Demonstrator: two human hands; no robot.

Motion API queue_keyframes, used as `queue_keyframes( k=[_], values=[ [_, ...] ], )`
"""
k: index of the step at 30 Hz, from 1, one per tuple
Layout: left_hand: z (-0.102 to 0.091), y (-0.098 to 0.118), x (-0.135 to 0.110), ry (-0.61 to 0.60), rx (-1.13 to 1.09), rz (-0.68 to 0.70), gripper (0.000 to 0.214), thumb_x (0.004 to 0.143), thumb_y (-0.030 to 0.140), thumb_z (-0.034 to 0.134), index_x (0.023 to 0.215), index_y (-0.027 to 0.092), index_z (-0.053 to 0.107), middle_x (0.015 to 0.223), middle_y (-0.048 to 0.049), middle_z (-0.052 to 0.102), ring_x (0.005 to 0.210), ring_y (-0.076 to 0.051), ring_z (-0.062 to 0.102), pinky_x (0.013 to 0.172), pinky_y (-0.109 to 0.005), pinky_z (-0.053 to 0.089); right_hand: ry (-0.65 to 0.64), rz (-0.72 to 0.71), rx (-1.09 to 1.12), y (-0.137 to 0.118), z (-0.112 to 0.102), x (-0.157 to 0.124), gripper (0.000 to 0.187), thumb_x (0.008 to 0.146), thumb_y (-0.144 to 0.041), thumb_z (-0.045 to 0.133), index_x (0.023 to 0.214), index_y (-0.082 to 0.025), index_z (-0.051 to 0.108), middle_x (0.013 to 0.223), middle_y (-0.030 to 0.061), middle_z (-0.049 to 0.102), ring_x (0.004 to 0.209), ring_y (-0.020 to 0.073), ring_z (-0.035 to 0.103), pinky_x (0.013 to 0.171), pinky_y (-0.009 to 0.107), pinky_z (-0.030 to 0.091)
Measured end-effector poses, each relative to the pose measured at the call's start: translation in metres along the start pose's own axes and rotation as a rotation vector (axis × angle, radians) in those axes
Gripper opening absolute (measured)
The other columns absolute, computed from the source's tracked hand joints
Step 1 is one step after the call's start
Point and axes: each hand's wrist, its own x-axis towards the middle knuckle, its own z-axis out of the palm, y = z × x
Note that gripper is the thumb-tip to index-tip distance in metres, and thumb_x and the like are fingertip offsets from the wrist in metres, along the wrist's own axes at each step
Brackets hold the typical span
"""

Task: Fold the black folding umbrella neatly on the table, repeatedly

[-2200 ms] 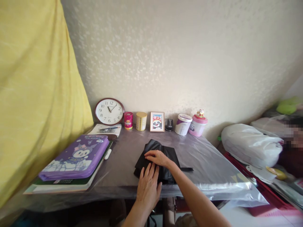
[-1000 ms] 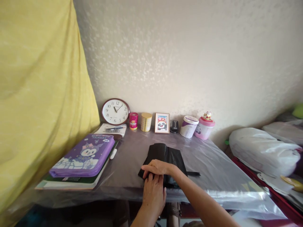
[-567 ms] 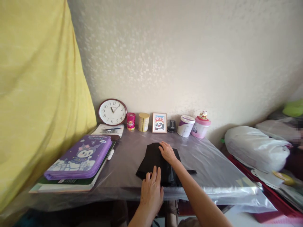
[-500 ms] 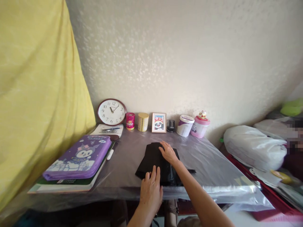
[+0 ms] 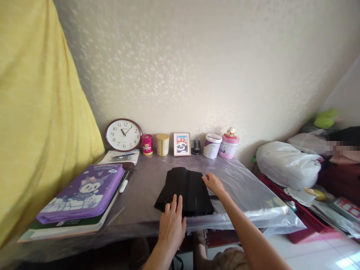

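A folded black cloth (image 5: 185,191) with a vertical crease down its middle lies on the table in front of me; its exact kind is not clear. A dark strap-like strip shows by its right side, partly behind my wrist. My left hand (image 5: 172,221) rests with fingers stretched out on the cloth's near left part. At the upper right edge of the cloth, my right hand (image 5: 213,182) has its fingers drawn together on the border.
Plastic sheeting covers the table (image 5: 140,198). To the left, a purple cartoon case (image 5: 84,191) lies on books. Along the wall stand a clock (image 5: 123,135), tins (image 5: 162,145), a picture frame (image 5: 182,144) and tubs (image 5: 212,146). White bags (image 5: 287,165) lie at right, with a person beyond.
My right hand has slid from the top of the cloth to its right edge. The cloth's right part now lies flatter and wider. My left hand stays on it; the view has shifted right.
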Motion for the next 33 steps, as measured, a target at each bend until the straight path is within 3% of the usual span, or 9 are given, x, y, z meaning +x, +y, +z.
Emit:
queue_keyframes(
  k=[5,10,16,21,27,33],
  values=[
    [0.001,0.000,0.000,-0.013,0.023,0.013,0.060,0.082,0.021,0.041,0.140,0.015,0.026,0.144,-0.0088,0.034,0.105,-0.025,0.047,0.084,-0.034,0.044,-0.271,0.135,0.310,0.001,-0.003,-0.006,0.029,0.075,-0.044,0.054,0.081,-0.016,0.063,0.057,0.0024,0.058,0.056,0.0168,0.059,0.055,0.028,0.047],
    [0.006,-0.001,0.000,-0.011,0.045,-0.001,0.061,0.082,0.022,0.042,0.140,0.015,0.025,0.144,-0.0077,0.033,0.107,-0.025,0.047,0.083,-0.034,0.046,-0.420,0.177,0.459,-0.006,-0.003,-0.013,0.024,0.070,-0.038,0.064,0.080,-0.016,0.060,0.060,-0.0012,0.057,0.052,0.0109,0.054,0.047,0.023,0.045],
    [0.007,-0.001,-0.001,0.015,0.047,0.002,0.063,0.080,0.022,0.045,0.140,0.015,0.026,0.144,-0.0085,0.034,0.106,-0.025,0.048,0.080,-0.034,0.047,-0.398,0.021,0.672,-0.016,-0.001,-0.011,0.015,0.070,-0.022,0.061,0.083,-0.015,0.062,0.068,-0.0005,0.064,0.059,0.0107,0.058,0.049,0.019,0.044],
    [0.011,-0.002,-0.001,0.050,0.034,0.000,0.066,0.078,0.021,0.048,0.140,0.013,0.027,0.143,-0.0097,0.035,0.104,-0.025,0.048,0.079,-0.033,0.047,-0.372,-0.043,0.897,-0.039,-0.001,-0.007,0.023,0.068,-0.031,0.063,0.083,-0.015,0.062,0.070,0.0000,0.066,0.063,0.0140,0.061,0.055,0.024,0.048],
    [0.013,-0.003,0.000,0.072,0.025,-0.011,0.064,0.076,0.021,0.051,0.136,0.012,0.034,0.141,-0.0108,0.038,0.102,-0.024,0.049,0.081,-0.033,0.045,-0.371,-0.079,1.071,-0.072,0.012,-0.005,0.027,0.062,-0.035,0.069,0.077,-0.015,0.059,0.065,-0.0010,0.063,0.061,0.0141,0.060,0.057,0.025,0.048],
    [0.008,-0.003,0.000,0.030,-0.011,-0.034,0.060,0.076,0.022,0.052,0.133,0.010,0.038,0.136,-0.0120,0.043,0.103,-0.025,0.048,0.086,-0.036,0.043,-0.378,-0.050,1.105,-0.098,0.026,-0.004,0.022,0.063,-0.031,0.068,0.077,-0.016,0.058,0.064,-0.0016,0.062,0.059,0.0127,0.059,0.053,0.023,0.046]
  ],
)
